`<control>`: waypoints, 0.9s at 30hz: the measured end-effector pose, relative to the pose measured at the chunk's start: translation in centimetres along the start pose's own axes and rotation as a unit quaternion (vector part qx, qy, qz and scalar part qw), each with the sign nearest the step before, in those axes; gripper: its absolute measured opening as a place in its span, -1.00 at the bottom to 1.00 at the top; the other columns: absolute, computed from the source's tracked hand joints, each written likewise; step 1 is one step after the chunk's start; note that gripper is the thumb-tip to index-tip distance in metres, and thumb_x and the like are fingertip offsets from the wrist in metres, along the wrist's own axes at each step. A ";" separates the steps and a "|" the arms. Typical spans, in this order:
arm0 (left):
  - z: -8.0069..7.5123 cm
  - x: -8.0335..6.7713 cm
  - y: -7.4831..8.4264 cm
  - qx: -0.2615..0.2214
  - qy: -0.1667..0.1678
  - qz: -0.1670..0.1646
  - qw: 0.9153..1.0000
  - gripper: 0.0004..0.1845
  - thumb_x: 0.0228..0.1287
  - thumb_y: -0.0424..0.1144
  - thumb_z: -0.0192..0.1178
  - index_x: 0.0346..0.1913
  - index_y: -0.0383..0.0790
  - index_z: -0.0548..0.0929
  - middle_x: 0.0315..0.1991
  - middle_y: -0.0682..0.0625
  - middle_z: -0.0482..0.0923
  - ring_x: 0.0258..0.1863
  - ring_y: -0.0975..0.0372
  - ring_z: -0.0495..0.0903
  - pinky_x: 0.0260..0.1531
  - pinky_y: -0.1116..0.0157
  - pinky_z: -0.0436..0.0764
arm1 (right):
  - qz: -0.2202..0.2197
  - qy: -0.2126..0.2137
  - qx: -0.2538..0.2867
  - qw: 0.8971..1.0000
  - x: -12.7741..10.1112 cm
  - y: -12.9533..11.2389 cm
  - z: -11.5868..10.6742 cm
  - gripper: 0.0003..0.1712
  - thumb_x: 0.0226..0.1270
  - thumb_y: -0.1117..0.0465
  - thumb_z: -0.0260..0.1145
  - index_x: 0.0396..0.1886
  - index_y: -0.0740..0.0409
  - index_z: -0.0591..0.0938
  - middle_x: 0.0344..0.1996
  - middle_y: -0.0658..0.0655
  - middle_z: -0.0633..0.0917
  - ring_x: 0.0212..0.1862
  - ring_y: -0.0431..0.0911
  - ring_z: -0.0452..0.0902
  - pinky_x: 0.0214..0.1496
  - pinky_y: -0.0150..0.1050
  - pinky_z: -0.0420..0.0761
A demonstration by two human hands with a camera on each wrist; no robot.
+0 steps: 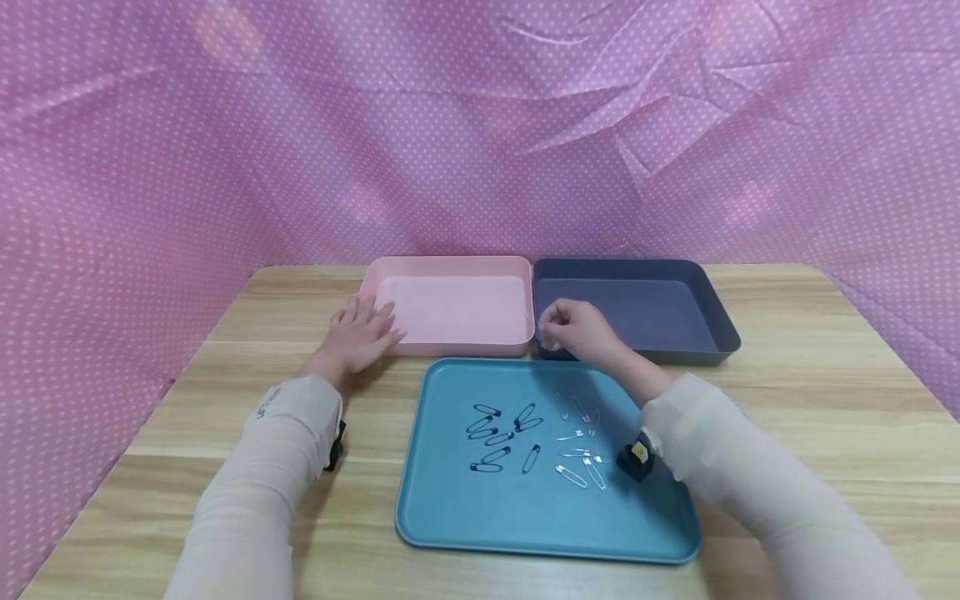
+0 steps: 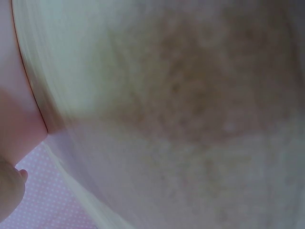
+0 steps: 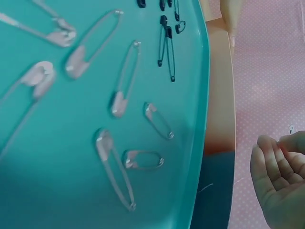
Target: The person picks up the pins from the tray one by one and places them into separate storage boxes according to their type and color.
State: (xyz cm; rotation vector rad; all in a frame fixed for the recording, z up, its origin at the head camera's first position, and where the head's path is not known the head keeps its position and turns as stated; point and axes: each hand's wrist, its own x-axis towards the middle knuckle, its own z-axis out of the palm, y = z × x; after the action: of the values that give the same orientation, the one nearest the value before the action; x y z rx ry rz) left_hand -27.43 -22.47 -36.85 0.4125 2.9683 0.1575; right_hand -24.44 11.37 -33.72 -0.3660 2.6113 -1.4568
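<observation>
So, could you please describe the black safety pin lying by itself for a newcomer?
On the table, find the teal tray. In the head view, its black pins lie left of silver pins. The lower-right black safety pin lies steepest in view, touching no other.

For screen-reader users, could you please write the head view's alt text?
A right hand pinches a faint safety pin near where a pink tray meets a navy tray, left hand at the pink one's left edge. Black pins and silver pins lie on a blue tray.
</observation>
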 end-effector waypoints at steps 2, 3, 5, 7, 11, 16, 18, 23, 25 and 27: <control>0.0 0.0 0.0 0.002 0.003 -0.001 1.000 -0.26 0.22 0.25 -0.48 0.34 -0.14 -0.12 0.30 -0.28 -0.39 0.23 -0.16 -0.44 0.12 -0.10 -0.29 | 0.000 0.002 0.005 1.000 0.4 0.0 0.2 -0.88 0.22 0.26 0.09 -0.33 0.23 0.49 -0.50 0.15 0.55 -0.39 -0.07 0.49 -0.25 -0.23 0.52; 0.1 0.0 -0.1 0.003 0.004 -0.001 1.000 -0.26 0.23 0.25 -0.47 0.34 -0.15 -0.12 0.30 -0.28 -0.38 0.23 -0.16 -0.43 0.12 -0.10 -0.28 | 0.001 0.004 0.009 1.000 0.7 -0.1 0.3 -0.87 0.21 0.26 0.10 -0.32 0.25 0.49 -0.50 0.15 0.55 -0.40 -0.06 0.49 -0.26 -0.23 0.53; 0.1 0.0 -0.1 0.004 0.007 -0.002 1.000 -0.27 0.23 0.24 -0.46 0.34 -0.15 -0.11 0.31 -0.28 -0.36 0.23 -0.17 -0.41 0.12 -0.10 -0.27 | 0.003 0.005 0.011 1.000 1.1 -0.1 0.5 -0.85 0.21 0.28 0.09 -0.29 0.28 0.50 -0.50 0.16 0.54 -0.40 -0.06 0.49 -0.27 -0.24 0.53; 0.0 0.0 -0.1 0.005 0.007 -0.002 1.000 -0.26 0.23 0.25 -0.46 0.34 -0.15 -0.11 0.31 -0.28 -0.35 0.23 -0.17 -0.40 0.12 -0.10 -0.27 | 0.008 0.007 0.012 1.000 1.5 -0.1 0.7 -0.83 0.19 0.29 0.10 -0.27 0.30 0.50 -0.49 0.16 0.55 -0.40 -0.06 0.49 -0.29 -0.24 0.54; -0.2 0.0 0.1 0.003 0.008 -0.001 1.000 -0.25 0.21 0.27 -0.48 0.34 -0.15 -0.08 0.31 -0.27 -0.34 0.24 -0.16 -0.39 0.12 -0.11 -0.26 | 0.012 0.013 0.015 1.000 2.2 -0.2 1.3 -0.86 0.19 0.29 0.11 -0.29 0.29 0.49 -0.46 0.17 0.55 -0.39 -0.07 0.52 -0.29 -0.22 0.55; -0.3 0.0 0.0 0.001 0.011 0.000 1.000 -0.23 0.20 0.29 -0.50 0.33 -0.15 -0.07 0.31 -0.26 -0.32 0.24 -0.15 -0.40 0.12 -0.11 -0.26 | 0.007 0.019 0.034 0.999 3.0 -0.3 2.1 -0.90 0.19 0.32 0.11 -0.33 0.29 0.49 -0.44 0.19 0.54 -0.37 -0.07 0.53 -0.29 -0.22 0.56; -0.3 0.1 0.0 0.002 0.009 -0.001 1.000 -0.23 0.19 0.30 -0.51 0.34 -0.15 -0.08 0.31 -0.26 -0.33 0.24 -0.15 -0.42 0.12 -0.11 -0.28 | 0.011 0.019 0.038 0.999 3.3 -0.2 2.3 -0.90 0.19 0.32 0.11 -0.34 0.28 0.49 -0.43 0.19 0.54 -0.37 -0.07 0.53 -0.29 -0.22 0.56; -0.2 0.1 0.1 -0.003 0.009 -0.005 1.000 -0.23 0.19 0.30 -0.50 0.34 -0.13 -0.09 0.32 -0.25 -0.33 0.24 -0.14 -0.42 0.12 -0.10 -0.27 | 0.024 0.024 0.032 0.999 4.0 -0.1 2.8 -0.91 0.19 0.32 0.11 -0.34 0.26 0.51 -0.42 0.16 0.57 -0.37 -0.09 0.53 -0.33 -0.25 0.55; -0.2 0.1 0.1 -0.003 0.008 -0.005 1.000 -0.23 0.19 0.30 -0.49 0.34 -0.13 -0.09 0.31 -0.26 -0.33 0.24 -0.15 -0.41 0.12 -0.10 -0.27 | 0.027 0.027 0.037 0.999 4.3 0.0 3.0 -0.91 0.18 0.32 0.12 -0.35 0.26 0.52 -0.42 0.17 0.58 -0.37 -0.08 0.53 -0.36 -0.27 0.55; -0.2 0.1 0.1 0.000 0.006 -0.007 1.000 -0.23 0.18 0.31 -0.51 0.34 -0.12 -0.10 0.32 -0.25 -0.33 0.24 -0.14 -0.42 0.12 -0.10 -0.27 | 0.031 0.030 0.039 0.998 4.6 0.0 3.3 -0.90 0.18 0.31 0.12 -0.36 0.26 0.53 -0.43 0.16 0.59 -0.37 -0.09 0.53 -0.38 -0.30 0.55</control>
State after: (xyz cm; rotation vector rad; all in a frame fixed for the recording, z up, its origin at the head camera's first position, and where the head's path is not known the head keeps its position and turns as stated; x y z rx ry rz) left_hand -27.54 -22.39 -36.64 0.3912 2.9832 0.1588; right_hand -28.14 7.44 -35.39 -0.2348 2.5775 -1.5684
